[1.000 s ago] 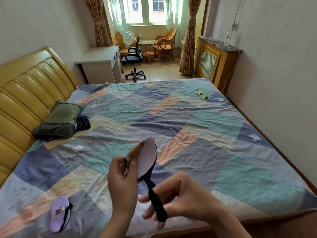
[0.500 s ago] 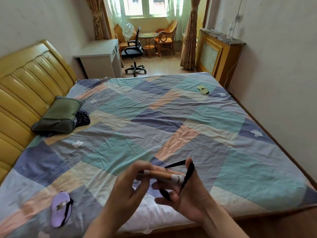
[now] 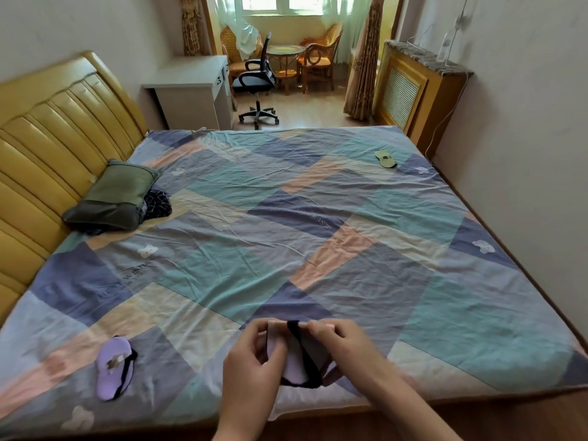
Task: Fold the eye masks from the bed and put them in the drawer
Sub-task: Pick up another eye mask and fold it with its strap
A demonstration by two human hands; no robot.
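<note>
Lying at the near edge of the bed [image 3: 318, 218], a pale eye mask [image 3: 294, 361] with a black strap [image 3: 300, 348] is pinched between both hands: left hand [image 3: 254, 361] fingers closed on its left side, right hand [image 3: 343, 348] fingers closed on its top edge. A purple eye mask [image 3: 113, 367] is located near the left; a green eye mask [image 3: 385, 158] is located at the far right corner. A green pillow [image 3: 111, 195] is set against the headboard [image 3: 47, 138].

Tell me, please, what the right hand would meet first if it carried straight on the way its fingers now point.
The right hand points left, so it would likely first meet the folded eye mask it pinches, then the left hand.
</note>
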